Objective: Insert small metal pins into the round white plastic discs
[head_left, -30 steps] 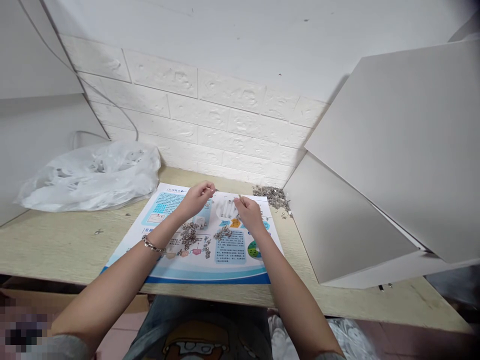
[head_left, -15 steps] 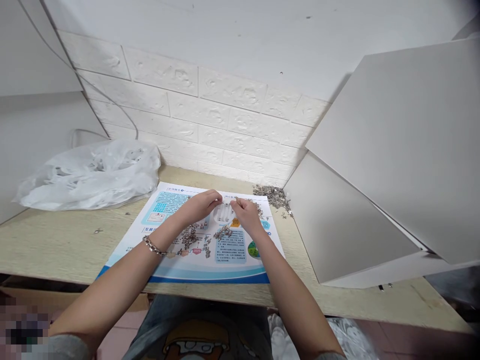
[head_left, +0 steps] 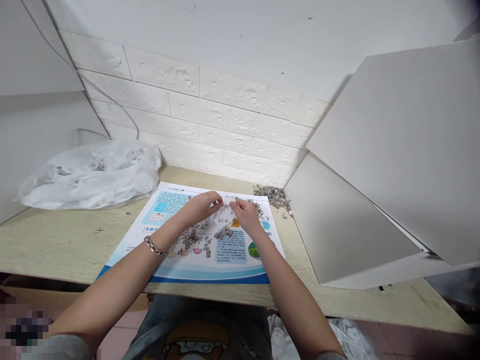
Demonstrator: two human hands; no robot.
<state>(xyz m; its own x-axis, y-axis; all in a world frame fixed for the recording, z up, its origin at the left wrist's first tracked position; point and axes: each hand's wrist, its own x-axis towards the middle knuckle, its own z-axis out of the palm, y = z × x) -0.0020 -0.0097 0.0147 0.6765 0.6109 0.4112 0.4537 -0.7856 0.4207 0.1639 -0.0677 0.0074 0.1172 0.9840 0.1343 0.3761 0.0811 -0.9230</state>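
My left hand (head_left: 200, 206) and my right hand (head_left: 245, 214) meet fingertip to fingertip above a blue and white printed sheet (head_left: 195, 265) on the wooden table. Both are pinched on small metal parts too tiny to name. A white plastic piece (head_left: 224, 215) lies just under the fingers. Two loose clusters of small silver metal parts lie on the sheet: one (head_left: 190, 238) under my left wrist, one (head_left: 223, 232) below my right hand. A bead bracelet (head_left: 153, 246) circles my left wrist.
A heap of silver parts (head_left: 273, 195) sits at the sheet's far right corner. A crumpled white plastic bag (head_left: 93, 175) lies at the left. Large grey boards (head_left: 375, 175) lean at the right. A white brick wall stands behind. One stray part (head_left: 98, 230) lies on the table.
My hands have come together: the left moved right and down, the right shifted slightly left, so their fingertips now meet over the white piece.
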